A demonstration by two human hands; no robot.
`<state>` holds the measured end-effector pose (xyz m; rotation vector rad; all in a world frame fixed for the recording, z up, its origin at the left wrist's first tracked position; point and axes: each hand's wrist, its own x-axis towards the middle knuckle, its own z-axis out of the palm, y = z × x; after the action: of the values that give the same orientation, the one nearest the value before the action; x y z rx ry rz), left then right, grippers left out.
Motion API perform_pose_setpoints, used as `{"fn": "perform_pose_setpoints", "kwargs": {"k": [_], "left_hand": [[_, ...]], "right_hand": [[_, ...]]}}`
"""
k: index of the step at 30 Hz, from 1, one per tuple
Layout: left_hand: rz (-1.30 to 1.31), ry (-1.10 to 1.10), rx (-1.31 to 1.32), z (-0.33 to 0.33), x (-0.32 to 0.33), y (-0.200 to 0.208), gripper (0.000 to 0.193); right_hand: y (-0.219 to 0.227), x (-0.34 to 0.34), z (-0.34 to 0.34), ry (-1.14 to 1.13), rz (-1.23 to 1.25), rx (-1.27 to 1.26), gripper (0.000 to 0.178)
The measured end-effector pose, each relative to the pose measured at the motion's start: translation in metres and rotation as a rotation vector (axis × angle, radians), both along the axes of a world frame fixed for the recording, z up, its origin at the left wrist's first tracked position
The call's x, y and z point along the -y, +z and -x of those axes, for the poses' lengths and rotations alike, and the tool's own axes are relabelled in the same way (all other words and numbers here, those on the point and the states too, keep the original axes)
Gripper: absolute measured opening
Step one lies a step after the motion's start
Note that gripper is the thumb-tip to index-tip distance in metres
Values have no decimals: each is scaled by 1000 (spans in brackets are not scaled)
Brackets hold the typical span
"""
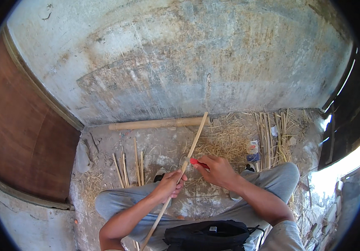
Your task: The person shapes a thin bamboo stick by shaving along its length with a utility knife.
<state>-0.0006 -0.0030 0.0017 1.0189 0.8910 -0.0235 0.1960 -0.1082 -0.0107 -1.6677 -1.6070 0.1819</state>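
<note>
thick pole (155,124) behind hands, against wall (180,54).

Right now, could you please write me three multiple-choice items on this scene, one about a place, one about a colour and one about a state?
1. Where does the thick bamboo pole lie?
A. Across the person's lap
B. On the ground along the foot of the wall
C. Upright against the wooden door

2. What colour is the handle of the knife in the right hand?
A. Red
B. Blue
C. Green

3. How is the long bamboo strip held?
A. It lies loose on the ground
B. The left hand has its grip closed round it
C. It is tucked under a foot

Answers: 1 B, it rests flat where the floor meets the wall; 2 A, red shows past the fingers; 3 B, the fingers wrap the strip at mid-length.
</note>
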Motion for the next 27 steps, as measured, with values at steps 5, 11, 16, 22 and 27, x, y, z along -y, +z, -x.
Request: {"fn": "perform_pose_setpoints", "kwargs": {"k": [5, 11, 16, 22, 27], "left_hand": [[-22, 21, -22, -3, 3, -3, 35], [-154, 18, -11, -3, 10, 7, 36], [-226, 29, -14, -1, 12, 15, 37], [-235, 42, -19, -1, 10, 13, 37], [-242, 63, -37, -7, 10, 15, 35]], "right_hand": [[1, 1, 2, -22, -14, 3, 16], [5, 0, 5, -54, -85, 22, 15], [8, -3, 7, -84, -119, 50, 14], [9, -4, 4, -104, -165, 70, 14], [9, -5, -2, -111, -138, 105, 18]]}}
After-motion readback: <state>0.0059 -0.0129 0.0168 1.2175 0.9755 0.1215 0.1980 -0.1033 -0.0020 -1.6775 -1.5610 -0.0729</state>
